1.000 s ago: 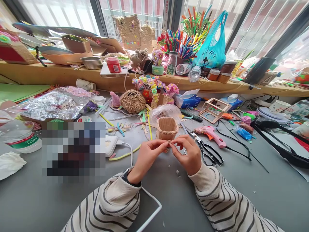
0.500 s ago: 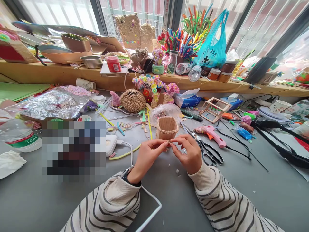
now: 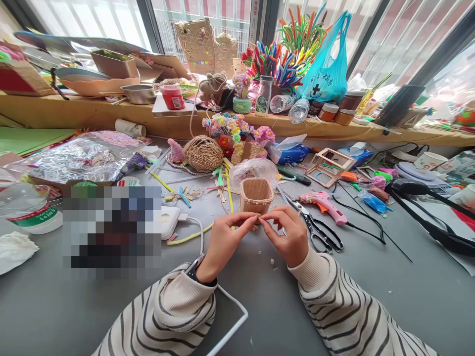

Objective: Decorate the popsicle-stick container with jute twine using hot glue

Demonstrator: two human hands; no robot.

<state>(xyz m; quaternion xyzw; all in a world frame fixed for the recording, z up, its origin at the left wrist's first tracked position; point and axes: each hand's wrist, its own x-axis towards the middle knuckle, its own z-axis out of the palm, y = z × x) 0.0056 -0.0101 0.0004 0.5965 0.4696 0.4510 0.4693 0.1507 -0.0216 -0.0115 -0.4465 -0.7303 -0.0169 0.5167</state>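
My left hand [image 3: 227, 238] and my right hand [image 3: 288, 233] meet at their fingertips in the middle of the view. Both are pinched closed around something tiny and brownish; its kind is too small to make out. Just behind the fingers stands a small wooden pot [image 3: 256, 195] with a twine-wrapped rim, upright on the grey table [image 3: 267, 306]. Black-handled scissors [image 3: 322, 237] lie to the right of my right hand. A pink glue gun [image 3: 326, 205] rests farther right, apart from the hand.
A white cable [image 3: 230, 326] runs under my left wrist from a white charger [image 3: 168, 222]. Behind the pot are a clear plastic bag [image 3: 256, 170], a ball of twine [image 3: 204, 154] and a wooden frame [image 3: 329, 168]. A plastic bottle [image 3: 31, 210] stands at left; small white scraps lie before me.
Almost nothing differs. The fingertips of both hands have shifted very slightly while staying pinched together, and the whole view has moved a little.
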